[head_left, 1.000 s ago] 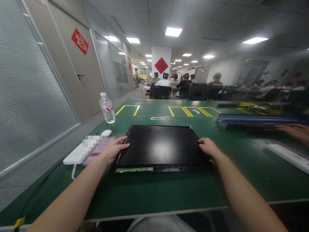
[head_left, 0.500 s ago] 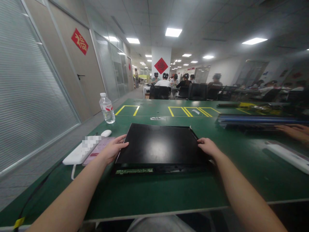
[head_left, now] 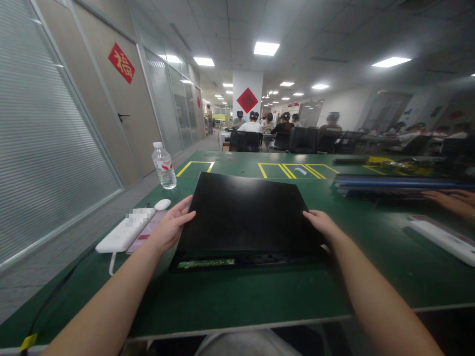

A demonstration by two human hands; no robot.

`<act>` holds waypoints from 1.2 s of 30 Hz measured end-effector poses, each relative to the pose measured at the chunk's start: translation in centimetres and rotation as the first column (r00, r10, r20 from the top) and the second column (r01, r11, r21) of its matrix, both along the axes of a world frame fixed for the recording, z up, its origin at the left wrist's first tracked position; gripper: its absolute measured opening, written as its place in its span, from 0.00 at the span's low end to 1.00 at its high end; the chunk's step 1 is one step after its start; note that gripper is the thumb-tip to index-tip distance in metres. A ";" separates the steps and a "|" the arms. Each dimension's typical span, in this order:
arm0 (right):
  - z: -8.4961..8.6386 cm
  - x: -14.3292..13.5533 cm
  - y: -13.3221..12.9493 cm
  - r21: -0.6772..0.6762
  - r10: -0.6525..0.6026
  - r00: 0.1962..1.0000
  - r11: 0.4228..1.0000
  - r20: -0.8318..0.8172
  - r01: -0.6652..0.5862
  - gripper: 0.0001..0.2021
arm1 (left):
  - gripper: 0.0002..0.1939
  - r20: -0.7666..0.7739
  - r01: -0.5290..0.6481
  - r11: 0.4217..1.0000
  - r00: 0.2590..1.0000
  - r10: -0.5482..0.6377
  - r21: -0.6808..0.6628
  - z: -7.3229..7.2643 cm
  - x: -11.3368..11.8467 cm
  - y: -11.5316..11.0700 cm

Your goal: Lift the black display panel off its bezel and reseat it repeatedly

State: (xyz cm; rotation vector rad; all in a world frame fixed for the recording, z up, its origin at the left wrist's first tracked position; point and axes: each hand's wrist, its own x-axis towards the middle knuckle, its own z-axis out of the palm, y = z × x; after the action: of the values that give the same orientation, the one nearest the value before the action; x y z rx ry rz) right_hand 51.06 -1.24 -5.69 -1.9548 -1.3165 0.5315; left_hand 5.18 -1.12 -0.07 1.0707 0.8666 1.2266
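A flat black display panel [head_left: 245, 217] lies in front of me, its far edge tilted up off the green table [head_left: 237, 301]. My left hand [head_left: 174, 223] grips its left edge, thumb on the front face and fingers behind. On the opposite edge, my right hand [head_left: 319, 225] holds the panel the same way, its fingers partly hidden. Along the near side, below the panel, shows a dark frame [head_left: 274, 259] with a green circuit board strip [head_left: 206, 263]. The panel's back is out of sight.
To the left are a water bottle [head_left: 164, 165], a white mouse-like item [head_left: 162, 204], a white power strip [head_left: 124, 232] and a phone [head_left: 146, 232]. At right lie a white bar [head_left: 443, 240] and a long blue-black part [head_left: 401, 184] near another person's hand [head_left: 451, 201].
The far edge of the display panel has risen, tilting it towards me and covering the small item behind it. Both hands keep their grip on its sides.
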 end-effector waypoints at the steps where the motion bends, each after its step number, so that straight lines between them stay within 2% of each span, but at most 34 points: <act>1: 0.1 -0.1 -0.1 -0.004 -0.016 0.996 1.000 -0.088 0.016 0.14 | 0.46 0.005 -0.005 1.000 1.000 0.005 0.012 0.0 0.0 0.0; 4: 0.4 -0.3 -0.3 0.037 -0.052 0.946 0.997 -0.321 0.067 0.11 | 0.45 0.014 -0.045 0.998 0.999 0.045 0.041 0.0 -0.1 0.2; 8: 1.9 -0.7 -0.9 0.232 0.128 0.855 0.973 -0.503 -0.008 0.17 | 0.41 -0.001 -0.187 0.979 0.982 0.188 0.083 -0.4 -0.8 1.1; 11: 3.4 -1.1 -2.1 0.286 0.212 0.755 0.958 -0.620 -0.033 0.23 | 0.39 -0.014 -0.237 0.966 0.971 0.239 0.107 -0.6 -1.3 1.5; 16: 4.8 -1.4 -3.7 0.160 0.149 0.732 0.986 -0.665 -0.054 0.24 | 0.37 -0.003 -0.211 0.974 0.977 0.212 0.080 -0.5 -1.3 1.3; 20: 5.3 -1.2 -3.9 0.190 0.177 0.713 0.980 -0.678 -0.062 0.24 | 0.26 -0.002 -0.184 0.982 0.983 0.184 -0.045 -0.4 -0.7 1.1; 23: 5.5 -0.6 -3.9 0.208 0.169 0.709 0.978 -0.685 -0.032 0.23 | 0.20 -0.089 -0.207 0.976 0.976 0.200 -0.073 -0.6 -0.6 1.3; 27: 5.4 0.4 -3.6 0.224 0.114 0.678 0.971 -0.726 0.077 0.24 | 0.20 -0.234 -0.293 0.956 0.927 0.292 0.030 -0.9 -1.0 1.5; 30: 5.0 0.9 -3.0 0.235 0.048 0.595 0.942 -0.802 0.241 0.24 | 0.21 -0.333 -0.297 0.948 0.888 0.317 0.113 -1.0 -1.1 1.3; 33: 4.5 1.1 -2.2 0.292 0.037 0.518 0.859 -0.855 0.421 0.20 | 0.20 -0.441 -0.248 0.955 0.848 0.295 0.162 -1.1 -0.9 1.0; 36: 3.9 1.8 -1.3 0.352 0.085 0.436 0.733 -0.896 0.581 0.13 | 0.20 -0.535 -0.200 0.959 0.798 0.278 0.201 -1.4 -0.8 1.0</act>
State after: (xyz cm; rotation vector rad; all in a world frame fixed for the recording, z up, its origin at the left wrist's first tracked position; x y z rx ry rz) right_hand 52.85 -2.53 -1.79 -0.9613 -0.3525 0.6824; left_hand 4.41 -0.08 -1.46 1.5061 1.4234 1.2034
